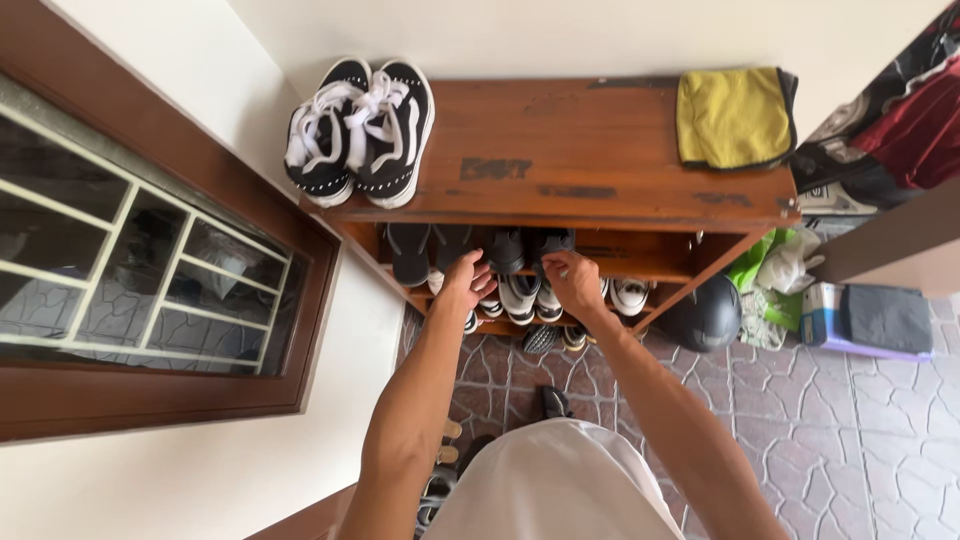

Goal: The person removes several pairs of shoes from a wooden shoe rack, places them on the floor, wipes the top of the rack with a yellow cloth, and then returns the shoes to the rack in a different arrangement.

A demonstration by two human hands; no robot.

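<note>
A brown wooden shoe rack [600, 150] stands against the wall. My left hand [465, 278] and my right hand [572, 280] both reach under its top board toward a pair of dark shoes [528, 246] on the upper shelf. The fingers of both hands are bent at the shoes' near ends; whether they grip them I cannot tell. Dark flip-flops [410, 252] lie left of those shoes. White and black sneakers [520, 298] sit on the shelf below.
On the rack's top stand black sneakers with white laces [358, 128] at the left and a folded yellow cloth [735, 118] at the right. A black helmet [705, 318], bags [775, 270] and a box [870, 322] lie right of the rack. A barred window [140, 270] fills the left wall.
</note>
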